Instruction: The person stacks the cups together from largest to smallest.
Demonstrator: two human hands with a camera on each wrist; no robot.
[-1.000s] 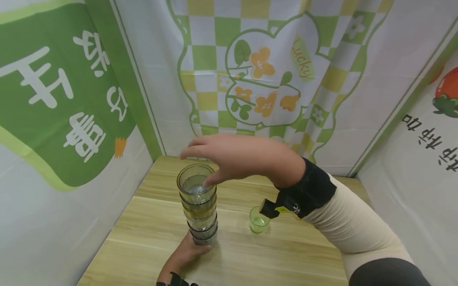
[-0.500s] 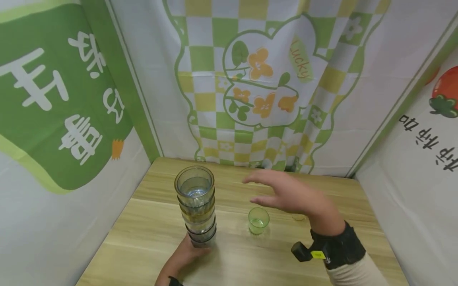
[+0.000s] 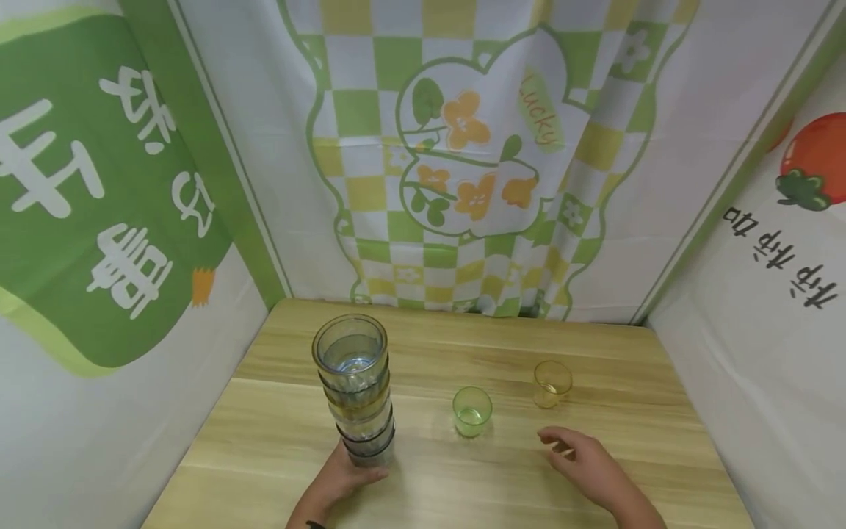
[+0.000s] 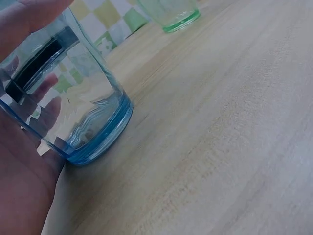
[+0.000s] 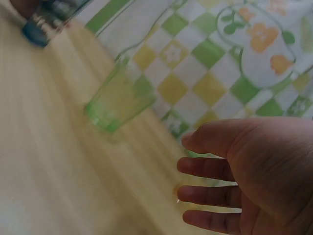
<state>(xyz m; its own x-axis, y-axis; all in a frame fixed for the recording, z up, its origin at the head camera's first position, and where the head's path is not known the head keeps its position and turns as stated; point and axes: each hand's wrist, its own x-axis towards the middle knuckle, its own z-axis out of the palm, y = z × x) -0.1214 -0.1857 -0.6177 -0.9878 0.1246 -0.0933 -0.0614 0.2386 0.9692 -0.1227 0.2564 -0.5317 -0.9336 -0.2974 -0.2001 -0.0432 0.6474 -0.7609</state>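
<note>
- Stack: several glasses nested upright in one tall stack (image 3: 360, 411) toward the left of the counter (image 3: 476, 492); whether it leans cannot be told.
- Left side: your left grip (image 3: 340, 474) is wrapped around the lowest part of the stack. In the left wrist view it holds a blue-bottomed glass (image 4: 100, 134), whose base sits at or just above the counter; contact is unclear.
- Principal hazard: you support the stack only near its foot. A jerk or twist of your left wrist would probably grow toward the top glass (image 3: 350, 349) and could topple the column.
- Second hazard: if you raised the stack by this low hold alone, the weight above might tip it; smooth glass could also slide through your fingers.
- Right side: your right grip (image 3: 588, 470) is released, holding nothing, its fingers apart over the counter.
- Loose glasses: a green glass (image 3: 472, 413) stands upright between the stack and your right grip; a yellow glass (image 3: 552, 383) stands just beyond your fingertips.
- Third hazard: a low forward sweep of your right grip could knock the yellow glass over; a leftward one could drive the green glass into the stack.
- Fourth hazard: a glass pressed crookedly into the top rim could jam or chip.
</note>
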